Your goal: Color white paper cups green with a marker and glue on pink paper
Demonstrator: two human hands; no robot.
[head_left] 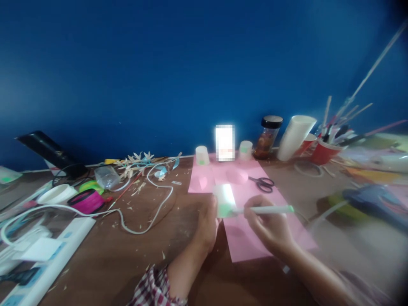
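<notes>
My left hand is closed around a small white paper cup with a green patch low on its side. Pinched in my right hand is a white marker with a green end. The marker's tip lies against or very near the green patch; blur hides whether it touches. Beneath both hands spreads pink paper. Dark-handled scissors rest on it beyond my right hand. Two similar cups with green marks, one at the left and one at the right, stand near the wall.
A bright blurred-out upright rectangle stands between those cups. Further right are a black-lidded jar, a white cup stack and a red cup of sticks. Left lie a white cable, pink tape and a power strip.
</notes>
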